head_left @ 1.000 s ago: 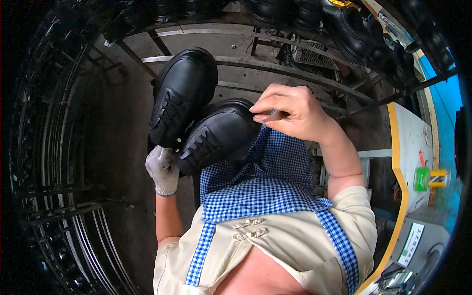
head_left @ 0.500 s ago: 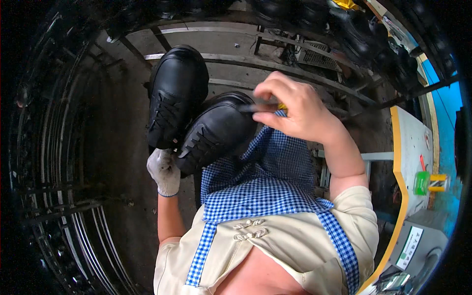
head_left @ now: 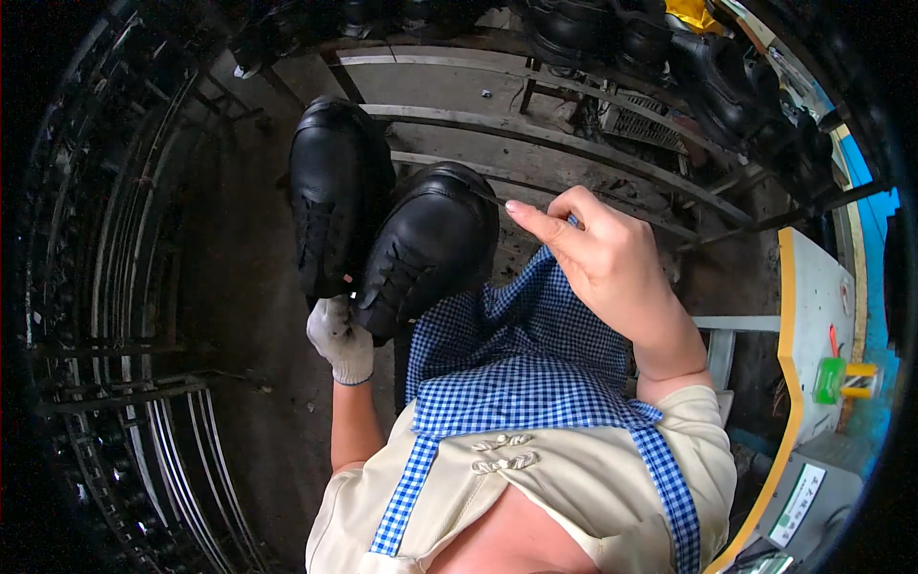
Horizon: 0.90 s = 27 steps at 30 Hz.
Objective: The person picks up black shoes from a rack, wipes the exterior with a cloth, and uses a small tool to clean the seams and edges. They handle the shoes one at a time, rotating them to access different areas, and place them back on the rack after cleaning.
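Note:
Two black lace-up shoes hang side by side in front of me, toes pointing away: a left shoe (head_left: 339,167) and a right shoe (head_left: 435,234). My left hand (head_left: 337,340), in a whitish knit glove with dark smudges, is closed at their heel ends and holds both; its fingertips are hidden behind the shoes. My bare right hand (head_left: 607,253) pinches a thin, dark, blade-like tool (head_left: 490,197) between thumb and fingers. The tool's tip meets the edge of the right shoe's toe. Most of its handle is hidden in my hand.
Metal rack bars (head_left: 535,129) run across beyond the shoes, with several black shoes (head_left: 712,81) along the far edge. At right stands a white table (head_left: 813,316) with a yellow edge, bearing a green tape roll (head_left: 829,381) and a grey machine (head_left: 813,488). More racks (head_left: 143,411) stand at left.
The blurred tool in my right hand is now steadier, turned thin edge-on at the right shoe's toe. My right hand has shifted slightly right and down. My left hand still holds both shoes.

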Tool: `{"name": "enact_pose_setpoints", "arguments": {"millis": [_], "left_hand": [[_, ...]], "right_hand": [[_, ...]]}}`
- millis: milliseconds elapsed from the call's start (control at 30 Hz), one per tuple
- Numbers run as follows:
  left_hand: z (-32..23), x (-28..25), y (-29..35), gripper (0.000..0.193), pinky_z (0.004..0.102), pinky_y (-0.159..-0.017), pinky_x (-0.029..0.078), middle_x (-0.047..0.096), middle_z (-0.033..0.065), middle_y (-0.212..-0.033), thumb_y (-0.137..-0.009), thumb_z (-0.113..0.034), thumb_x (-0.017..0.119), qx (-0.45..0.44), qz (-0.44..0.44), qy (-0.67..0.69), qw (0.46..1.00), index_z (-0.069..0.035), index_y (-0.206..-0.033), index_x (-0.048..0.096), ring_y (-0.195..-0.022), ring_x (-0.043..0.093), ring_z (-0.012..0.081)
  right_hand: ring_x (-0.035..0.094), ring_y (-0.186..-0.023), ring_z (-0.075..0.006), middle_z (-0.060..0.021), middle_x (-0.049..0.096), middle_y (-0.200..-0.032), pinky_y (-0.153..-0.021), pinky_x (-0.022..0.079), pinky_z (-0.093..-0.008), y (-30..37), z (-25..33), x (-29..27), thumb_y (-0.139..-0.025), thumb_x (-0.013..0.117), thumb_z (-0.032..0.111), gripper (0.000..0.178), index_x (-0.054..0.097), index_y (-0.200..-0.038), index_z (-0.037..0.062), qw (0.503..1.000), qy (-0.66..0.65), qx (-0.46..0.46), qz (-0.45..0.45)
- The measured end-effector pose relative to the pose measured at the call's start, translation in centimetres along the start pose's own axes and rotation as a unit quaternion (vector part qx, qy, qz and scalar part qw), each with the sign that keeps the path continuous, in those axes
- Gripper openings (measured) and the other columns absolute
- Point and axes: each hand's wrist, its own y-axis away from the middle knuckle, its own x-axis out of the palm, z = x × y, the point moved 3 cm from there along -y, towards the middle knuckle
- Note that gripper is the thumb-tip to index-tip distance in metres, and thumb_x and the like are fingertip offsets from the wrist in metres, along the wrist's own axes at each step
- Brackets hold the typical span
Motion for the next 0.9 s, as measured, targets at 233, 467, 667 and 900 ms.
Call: {"name": "enact_pose_setpoints", "arguments": {"millis": [233, 467, 667, 900], "left_hand": [[0.8, 0.0, 1.0, 0.026, 0.0331, -0.065, 0.049, 0.067, 0.0117, -0.083, -0.084, -0.015, 0.070, 0.055, -0.009, -0.048, 0.997, -0.002, -0.107, 0.065, -0.072, 0.064, 0.0274], [-0.2, 0.7, 0.5, 0.031, 0.0309, -0.061, 0.049, 0.068, 0.0086, -0.081, -0.069, 0.007, 0.063, -0.012, -0.031, 0.089, 0.996, -0.005, -0.097, 0.069, -0.067, 0.064, 0.0242], [2.9, 1.6, 1.6, 0.027, 0.0273, -0.061, 0.049, 0.068, 0.0066, -0.080, -0.071, 0.000, 0.072, -0.063, -0.022, 0.131, 0.989, -0.005, -0.098, 0.069, -0.067, 0.064, 0.0194], [1.9, 1.1, 0.9, 0.027, 0.0297, -0.062, 0.051, 0.069, 0.0099, -0.080, -0.070, 0.001, 0.071, -0.032, 0.002, 0.060, 0.998, -0.005, -0.097, 0.069, -0.070, 0.066, 0.0237]], "right_hand": [[0.062, -0.063, -0.0242, -0.0084, 0.058, -0.081, -0.056, 0.051, -0.0365, -0.3, 0.6, 0.1, -0.080, 0.066, -0.003, 0.044, 0.069, -0.119, 0.0170, 1.000, -0.019, 0.009, -0.002], [0.061, -0.064, -0.0190, -0.0087, 0.060, -0.082, -0.056, 0.049, -0.0305, -0.5, -0.8, 0.6, -0.083, 0.068, -0.004, 0.038, 0.070, -0.118, 0.0122, 0.991, -0.105, 0.035, -0.075], [0.062, -0.067, -0.0182, -0.0083, 0.062, -0.083, -0.057, 0.050, -0.0297, 0.7, -1.3, 0.2, -0.083, 0.068, -0.001, 0.036, 0.070, -0.117, 0.0116, 0.989, -0.135, 0.035, -0.045], [0.061, -0.062, -0.0211, -0.0082, 0.061, -0.080, -0.055, 0.049, -0.0323, 0.9, -1.1, -0.5, -0.081, 0.071, 0.001, 0.036, 0.072, -0.115, 0.0139, 0.995, -0.095, 0.033, -0.025]]}}
